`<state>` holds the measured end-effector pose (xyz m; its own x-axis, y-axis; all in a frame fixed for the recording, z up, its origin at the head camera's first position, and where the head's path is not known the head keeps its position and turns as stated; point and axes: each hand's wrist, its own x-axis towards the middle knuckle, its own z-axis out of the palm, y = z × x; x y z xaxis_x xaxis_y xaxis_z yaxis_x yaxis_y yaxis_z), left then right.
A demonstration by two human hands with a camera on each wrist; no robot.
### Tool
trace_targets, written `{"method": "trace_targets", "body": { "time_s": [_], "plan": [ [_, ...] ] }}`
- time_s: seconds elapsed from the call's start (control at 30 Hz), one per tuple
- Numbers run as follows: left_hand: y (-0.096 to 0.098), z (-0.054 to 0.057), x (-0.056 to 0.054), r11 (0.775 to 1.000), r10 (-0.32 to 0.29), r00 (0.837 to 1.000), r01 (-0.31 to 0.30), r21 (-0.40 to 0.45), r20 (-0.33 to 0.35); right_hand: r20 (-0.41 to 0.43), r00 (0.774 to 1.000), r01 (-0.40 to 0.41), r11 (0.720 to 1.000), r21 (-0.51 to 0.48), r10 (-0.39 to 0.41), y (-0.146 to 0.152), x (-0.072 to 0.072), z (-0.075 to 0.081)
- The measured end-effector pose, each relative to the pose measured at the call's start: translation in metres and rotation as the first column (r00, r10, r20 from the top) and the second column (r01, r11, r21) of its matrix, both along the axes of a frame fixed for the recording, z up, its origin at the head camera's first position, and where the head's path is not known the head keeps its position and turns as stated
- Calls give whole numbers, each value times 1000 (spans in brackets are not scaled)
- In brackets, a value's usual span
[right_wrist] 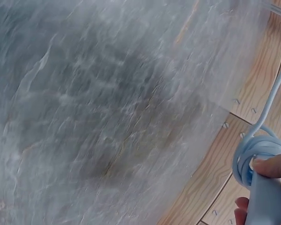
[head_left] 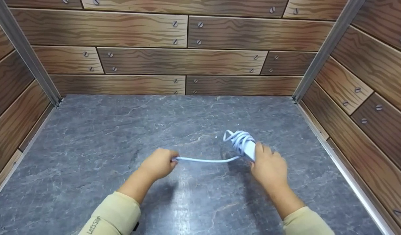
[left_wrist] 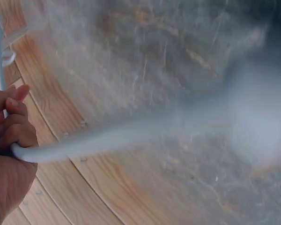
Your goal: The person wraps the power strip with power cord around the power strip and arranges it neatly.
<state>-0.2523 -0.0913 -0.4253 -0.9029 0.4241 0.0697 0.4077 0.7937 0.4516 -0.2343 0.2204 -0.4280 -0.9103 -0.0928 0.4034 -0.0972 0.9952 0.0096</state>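
Note:
My right hand grips one end of a light-blue, bar-shaped power strip, held above the grey floor panel. Several loops of its cord are wound round the far end, and one small loop sticks out to the left. In the right wrist view my thumb presses on the power strip beside the coils. Off to the left, my left hand pinches the cord, which sags slightly between both hands. The left wrist view has the cord's free length leaving my fist toward a blurred pale lump near the camera.
A grey marbled panel lies below both hands. Wood-pattern walls close it in at the back, left and right, with metal posts at the back corners. A pale metal strip runs along the right side.

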Motion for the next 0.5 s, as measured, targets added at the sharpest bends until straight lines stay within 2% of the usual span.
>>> {"method": "trace_targets", "body": {
  "time_s": [0.13, 0.27, 0.33, 0.43, 0.5],
  "plan": [
    [3, 17, 0, 997, 57, 994, -61, -43, -89, 40, 999, -4, 999, 37, 3, 0, 1, -4],
    [9, 35, 4, 995, 49, 978, -65, -77, -203, 54, 996, -72, 992, 106, 67, -3, 4, -11],
    [12, 44, 6, 998, 23, 970, -38, -58, -244, 41, 993, -117, 983, 140, 112, -6, 5, -14],
    [17, 54, 9, 1000, -24, 947, 23, -6, -322, 3, 983, -183, 966, 184, 186, -10, 7, -17],
    [21, 59, 10, 998, -50, 918, 64, 23, -393, -21, 970, -233, 950, 210, 243, -13, 8, -18]
  ]
}}
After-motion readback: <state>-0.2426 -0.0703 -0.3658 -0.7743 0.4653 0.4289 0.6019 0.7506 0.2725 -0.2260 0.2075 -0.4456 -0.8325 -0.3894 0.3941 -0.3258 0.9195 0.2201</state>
